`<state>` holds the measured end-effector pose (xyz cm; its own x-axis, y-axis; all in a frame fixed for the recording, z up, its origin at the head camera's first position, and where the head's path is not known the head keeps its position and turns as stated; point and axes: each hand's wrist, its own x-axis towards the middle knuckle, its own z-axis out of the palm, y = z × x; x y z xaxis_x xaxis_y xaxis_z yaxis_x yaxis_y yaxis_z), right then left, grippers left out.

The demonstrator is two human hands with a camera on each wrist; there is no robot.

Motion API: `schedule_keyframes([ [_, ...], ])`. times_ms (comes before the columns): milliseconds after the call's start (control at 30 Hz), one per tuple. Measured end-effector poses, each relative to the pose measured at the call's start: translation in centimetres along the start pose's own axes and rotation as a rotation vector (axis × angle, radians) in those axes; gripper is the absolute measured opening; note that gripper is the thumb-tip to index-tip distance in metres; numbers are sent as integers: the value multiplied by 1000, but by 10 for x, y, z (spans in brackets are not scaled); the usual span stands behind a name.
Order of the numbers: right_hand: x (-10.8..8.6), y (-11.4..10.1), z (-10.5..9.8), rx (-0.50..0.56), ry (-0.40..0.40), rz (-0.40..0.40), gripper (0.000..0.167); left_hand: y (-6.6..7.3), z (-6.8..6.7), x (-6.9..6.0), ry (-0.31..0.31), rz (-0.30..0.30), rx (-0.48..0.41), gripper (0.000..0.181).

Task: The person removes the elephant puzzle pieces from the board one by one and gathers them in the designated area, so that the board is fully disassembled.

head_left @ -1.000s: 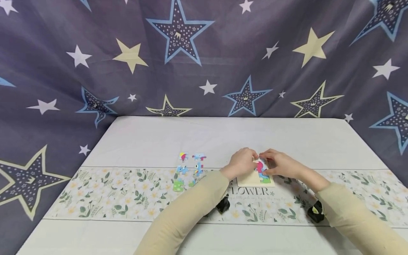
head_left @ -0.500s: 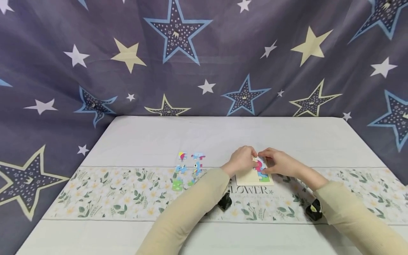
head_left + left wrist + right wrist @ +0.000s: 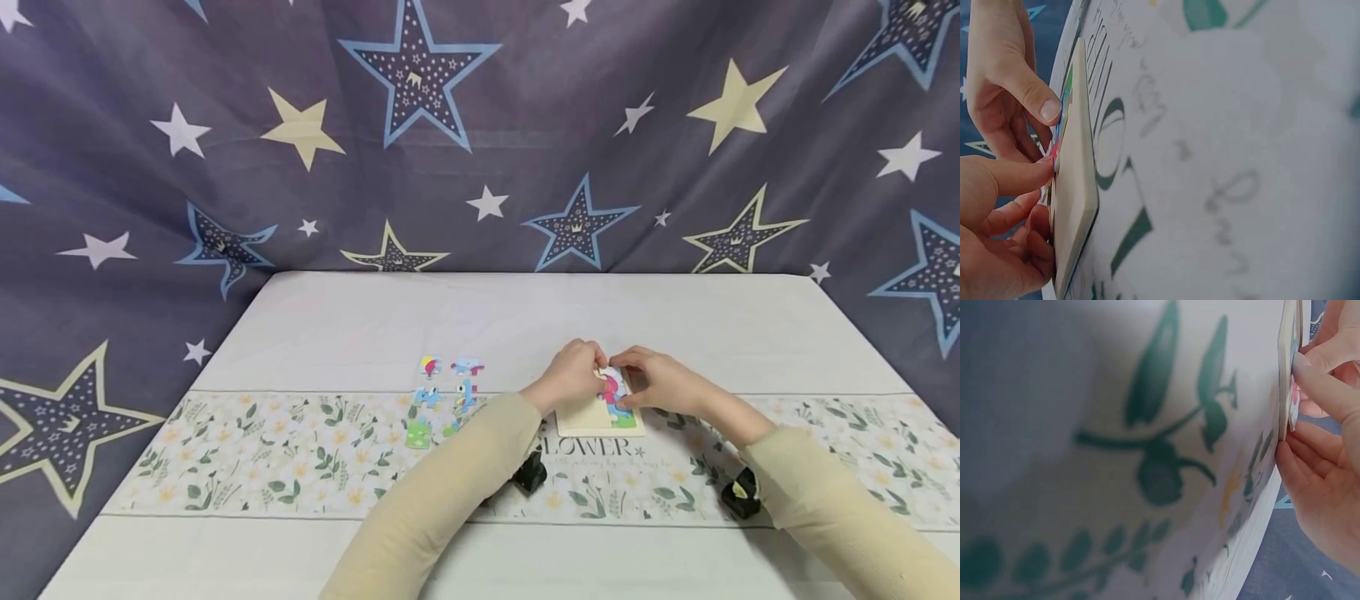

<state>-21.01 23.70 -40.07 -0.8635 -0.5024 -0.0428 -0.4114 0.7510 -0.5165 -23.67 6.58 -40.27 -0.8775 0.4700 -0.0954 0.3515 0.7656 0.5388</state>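
A pale wooden puzzle board (image 3: 573, 423) lies flat on the table, right of the middle. Colourful jigsaw pieces (image 3: 624, 422) fill its right side, while its left side is bare wood. My left hand (image 3: 570, 377) reaches over the board, its thumb and curled fingers pinching a pink-and-blue puzzle piece (image 3: 611, 390) near the top. From the other side my right hand (image 3: 667, 385) curves round the board's right part. Its thumb touches the puzzle's face and its other fingers sit at the far edge, as the right wrist view shows. Fingers partly hide the pinched piece.
Several loose puzzle pieces (image 3: 429, 397) lie in two columns on the table (image 3: 360, 325), left of the board; the left sleeve (image 3: 442, 483) partly covers the lowest one. A floral runner (image 3: 262, 458) crosses the table. A starry curtain (image 3: 525, 150) hangs behind.
Both hands stay at the puzzle board with nearly the same grip. The left hand has shifted slightly upward. The loose pieces have not moved on the table.
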Motion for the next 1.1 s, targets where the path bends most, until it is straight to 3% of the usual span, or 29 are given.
schedule_keyframes([
  [300, 0, -1, 1, 11, 17, -4, 61, 0, 0, 0, -10, 28, 11, 28],
  [500, -1, 0, 2, 23, 22, -10, 61, 1, -1, -3, 17, 36, 5, 28],
  [833, 1, 1, 0, 18, 16, 2, 64, -1, -4, -4, 114, 49, -129, 12],
  [1100, 2, 3, 4, 18, 17, 12, 65, -4, -4, -6, 126, 42, -199, 7],
])
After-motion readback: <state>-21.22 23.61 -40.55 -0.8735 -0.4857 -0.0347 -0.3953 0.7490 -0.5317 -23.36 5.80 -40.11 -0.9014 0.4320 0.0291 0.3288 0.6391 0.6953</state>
